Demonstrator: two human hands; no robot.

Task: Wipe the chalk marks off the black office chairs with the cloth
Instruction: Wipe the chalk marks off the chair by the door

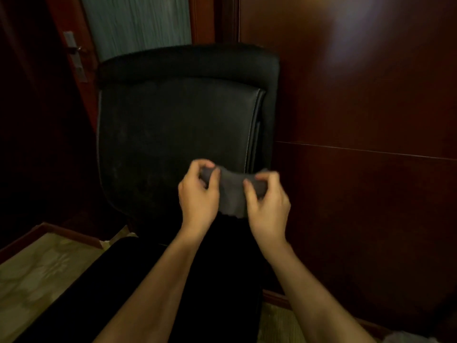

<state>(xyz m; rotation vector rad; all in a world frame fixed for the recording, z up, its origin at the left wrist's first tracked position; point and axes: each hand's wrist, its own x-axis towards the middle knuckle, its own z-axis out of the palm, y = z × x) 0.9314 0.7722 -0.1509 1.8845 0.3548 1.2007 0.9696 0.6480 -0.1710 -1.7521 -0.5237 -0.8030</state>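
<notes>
A black office chair (173, 120) faces me, its leather backrest upright against a dark wooden wall. Faint pale smudges show on the backrest's lower left. A small grey cloth (232, 191) hangs stretched between both hands, in front of the backrest's lower right part. My left hand (197, 196) pinches the cloth's left end with curled fingers. My right hand (267, 206) pinches its right end. The cloth's lower edge hangs loose between the wrists. The chair's seat is dark and hard to make out below my forearms.
A dark red wooden wall panel (358, 120) stands close on the right. Behind the chair on the left is a door with a metal handle (74, 50) and a frosted glass pane (138, 23). Pale carpet (37, 276) lies at lower left.
</notes>
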